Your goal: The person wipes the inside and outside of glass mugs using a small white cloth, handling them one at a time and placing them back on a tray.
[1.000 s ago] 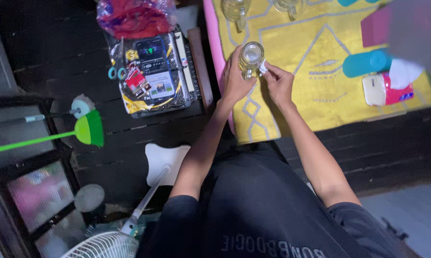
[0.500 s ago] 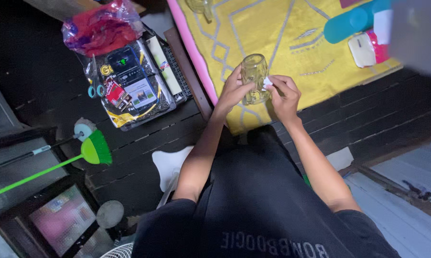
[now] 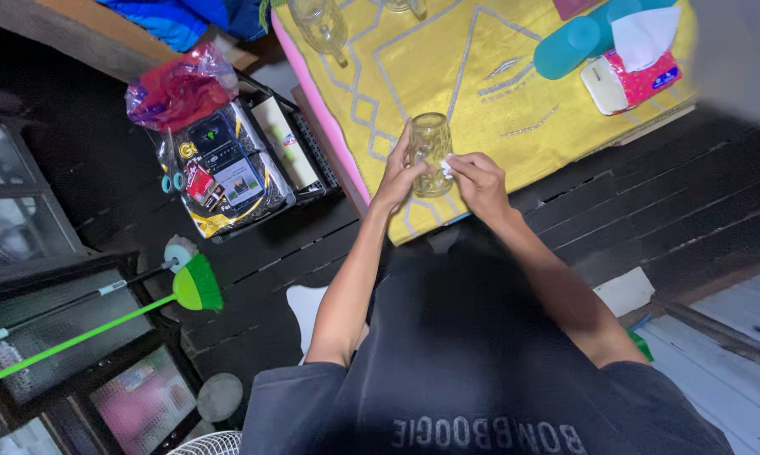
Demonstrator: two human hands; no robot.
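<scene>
Two hands on a glass mug, a scrap of white tissue pressed to its side.

The left hand curls around the mug, fingers closed on its wall; the right hand pinches the tissue against the glass, fingertips shut on it. The mug is held just above the yellow cloth. Glass like this looks hard, smooth and breakable — likely slippery, so a full wrap around the body seems the safest hold. Beyond the hands stand another mug, a teal bottle and a tissue pack; off to the left, a green broom.
</scene>
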